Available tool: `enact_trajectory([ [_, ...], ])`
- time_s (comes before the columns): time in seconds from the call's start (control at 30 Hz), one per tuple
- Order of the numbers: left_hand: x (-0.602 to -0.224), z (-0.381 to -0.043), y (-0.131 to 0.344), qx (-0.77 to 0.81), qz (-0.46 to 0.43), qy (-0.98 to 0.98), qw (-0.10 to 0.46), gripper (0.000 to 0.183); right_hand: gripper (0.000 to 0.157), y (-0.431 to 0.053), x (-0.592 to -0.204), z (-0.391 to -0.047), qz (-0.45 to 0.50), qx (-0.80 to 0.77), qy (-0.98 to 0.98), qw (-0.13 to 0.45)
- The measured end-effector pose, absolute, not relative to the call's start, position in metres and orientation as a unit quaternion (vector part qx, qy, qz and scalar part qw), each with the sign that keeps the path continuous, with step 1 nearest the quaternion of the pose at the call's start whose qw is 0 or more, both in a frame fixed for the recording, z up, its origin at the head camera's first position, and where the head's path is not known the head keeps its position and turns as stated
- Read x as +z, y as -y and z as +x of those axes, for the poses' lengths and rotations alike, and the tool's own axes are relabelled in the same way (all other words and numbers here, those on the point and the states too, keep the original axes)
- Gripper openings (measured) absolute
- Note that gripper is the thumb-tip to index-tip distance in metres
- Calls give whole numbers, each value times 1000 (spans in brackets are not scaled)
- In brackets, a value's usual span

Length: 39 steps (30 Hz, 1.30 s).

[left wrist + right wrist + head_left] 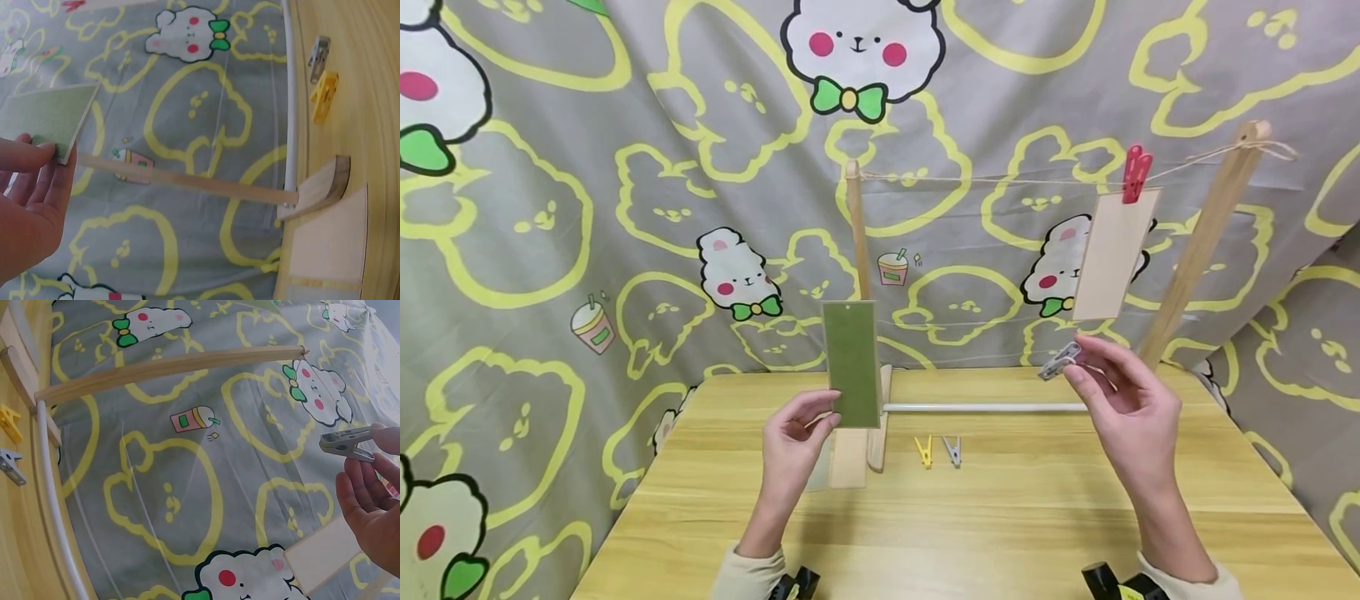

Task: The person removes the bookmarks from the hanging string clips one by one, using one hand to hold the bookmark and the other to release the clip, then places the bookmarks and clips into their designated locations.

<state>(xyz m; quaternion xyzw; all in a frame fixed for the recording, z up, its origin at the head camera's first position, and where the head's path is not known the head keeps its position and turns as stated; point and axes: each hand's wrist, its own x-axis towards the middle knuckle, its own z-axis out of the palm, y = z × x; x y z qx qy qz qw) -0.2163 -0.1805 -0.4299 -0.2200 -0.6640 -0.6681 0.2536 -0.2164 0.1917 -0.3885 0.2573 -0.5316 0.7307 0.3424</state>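
Note:
My left hand (797, 437) pinches a green rectangular card (852, 358) by its lower left edge, upright above the table. A small hole shows near the card's top. In my right hand (1131, 408) a grey clothespin (1060, 362) is pinched between thumb and fingers; the right wrist view shows the same clothespin (345, 442) from the side. Above that hand, a red clothespin (1137, 175) holds a pale card (1117, 254) on a string (985, 179) tied between two wooden posts. The left hand is in front of the left post (859, 233), below the string.
On the table (985, 517) lie a yellow clothespin (923, 452) and another grey clothespin (952, 451). A beige card (848, 458) lies beside the wooden foot (880, 450) of the left post. A white rod (985, 407) runs low between the posts. A patterned curtain (550, 250) hangs behind.

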Motion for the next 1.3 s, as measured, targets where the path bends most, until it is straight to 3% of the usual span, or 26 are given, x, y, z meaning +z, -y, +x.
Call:
enact_trajectory([
  [0.7, -425, -207, 214, -669, -150, 681, 256, 28, 36, -188, -400, -218, 233, 730, 557, 322],
  [1.3, -432, -217, 241, -681, -105, 679, 256, 33, 35, -178, -420, -229, 139, 692, 651, 281],
])
